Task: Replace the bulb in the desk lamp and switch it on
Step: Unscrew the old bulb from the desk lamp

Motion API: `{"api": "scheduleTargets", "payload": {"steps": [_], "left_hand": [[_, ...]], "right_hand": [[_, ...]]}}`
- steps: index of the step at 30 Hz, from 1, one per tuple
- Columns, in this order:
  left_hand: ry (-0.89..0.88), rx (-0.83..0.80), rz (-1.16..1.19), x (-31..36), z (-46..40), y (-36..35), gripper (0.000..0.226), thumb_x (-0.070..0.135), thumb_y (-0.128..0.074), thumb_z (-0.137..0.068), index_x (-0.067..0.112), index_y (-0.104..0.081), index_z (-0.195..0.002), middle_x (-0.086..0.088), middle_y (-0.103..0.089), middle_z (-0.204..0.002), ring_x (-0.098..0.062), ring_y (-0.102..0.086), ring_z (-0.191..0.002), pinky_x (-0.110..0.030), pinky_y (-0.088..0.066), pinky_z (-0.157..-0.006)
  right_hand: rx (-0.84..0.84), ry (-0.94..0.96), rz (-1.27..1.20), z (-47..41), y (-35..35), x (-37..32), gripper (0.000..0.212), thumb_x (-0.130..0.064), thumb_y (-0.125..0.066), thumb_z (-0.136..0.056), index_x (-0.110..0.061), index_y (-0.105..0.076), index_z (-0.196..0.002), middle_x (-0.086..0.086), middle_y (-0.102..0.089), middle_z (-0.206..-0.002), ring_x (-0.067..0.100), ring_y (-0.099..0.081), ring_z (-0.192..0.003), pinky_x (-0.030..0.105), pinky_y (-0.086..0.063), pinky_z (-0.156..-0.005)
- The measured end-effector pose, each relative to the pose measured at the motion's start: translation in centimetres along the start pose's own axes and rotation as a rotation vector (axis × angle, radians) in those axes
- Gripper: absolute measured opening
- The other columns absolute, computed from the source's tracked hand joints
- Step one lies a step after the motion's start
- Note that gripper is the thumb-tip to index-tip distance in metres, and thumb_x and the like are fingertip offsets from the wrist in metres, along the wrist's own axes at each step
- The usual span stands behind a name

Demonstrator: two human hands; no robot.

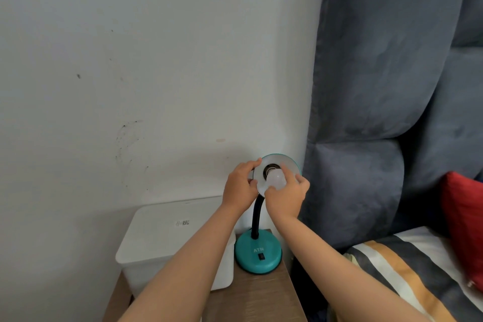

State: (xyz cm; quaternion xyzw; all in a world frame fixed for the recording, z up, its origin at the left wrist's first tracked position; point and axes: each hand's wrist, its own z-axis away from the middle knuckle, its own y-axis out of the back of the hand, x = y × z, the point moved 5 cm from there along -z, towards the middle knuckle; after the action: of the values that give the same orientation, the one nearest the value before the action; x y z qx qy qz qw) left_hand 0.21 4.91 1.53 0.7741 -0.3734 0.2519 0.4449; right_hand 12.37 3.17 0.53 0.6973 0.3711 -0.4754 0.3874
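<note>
A teal desk lamp stands on a small wooden table, its round base bearing a black rocker switch. A black gooseneck rises to the shade, whose white inside faces me. A white bulb sits at the dark socket in the shade's centre. My left hand grips the shade's left rim. My right hand holds the bulb with its fingers curled round it. The lamp is unlit.
A white lidded plastic box stands left of the lamp on the wooden table. A grey padded headboard rises on the right. Striped bedding and a red cushion lie at the lower right. A white wall is behind.
</note>
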Motion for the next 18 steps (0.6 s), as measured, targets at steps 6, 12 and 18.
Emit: {"api": "scheduleTargets", "payload": {"steps": [6,12,18], "left_hand": [[0.01,0.009,0.004,-0.04,-0.04,-0.02,0.057,-0.006,-0.05,-0.082,0.026,-0.052,-0.129,-0.001,-0.057,-0.118,-0.024,-0.064,-0.083,-0.038,-0.053,-0.086],[0.011,0.016,-0.008,-0.07,-0.01,0.16,0.057,-0.007,-0.05,-0.082,0.025,-0.052,-0.129,-0.001,-0.057,-0.116,-0.024,-0.064,-0.083,-0.037,-0.053,-0.086],[0.011,0.015,0.003,-0.13,0.1,-0.19,0.058,-0.007,-0.05,-0.082,0.027,-0.052,-0.129,0.002,-0.056,-0.116,-0.023,-0.064,-0.086,-0.037,-0.053,-0.087]], "right_hand": [[0.026,-0.156,-0.019,0.93,-0.19,0.33,0.075,-0.029,-0.066,-0.084,-0.006,-0.024,-0.141,0.02,-0.031,-0.136,0.037,-0.053,-0.109,0.039,-0.047,-0.085],[-0.029,-0.106,-0.004,0.33,0.07,-0.01,0.053,0.003,-0.059,-0.08,-0.02,-0.048,-0.126,0.013,-0.031,-0.133,0.031,-0.054,-0.098,0.04,-0.051,-0.087],[0.001,-0.038,0.015,0.89,0.25,0.35,0.061,-0.01,-0.066,-0.081,-0.02,-0.038,-0.134,0.011,-0.028,-0.137,0.03,-0.053,-0.106,0.037,-0.05,-0.084]]}}
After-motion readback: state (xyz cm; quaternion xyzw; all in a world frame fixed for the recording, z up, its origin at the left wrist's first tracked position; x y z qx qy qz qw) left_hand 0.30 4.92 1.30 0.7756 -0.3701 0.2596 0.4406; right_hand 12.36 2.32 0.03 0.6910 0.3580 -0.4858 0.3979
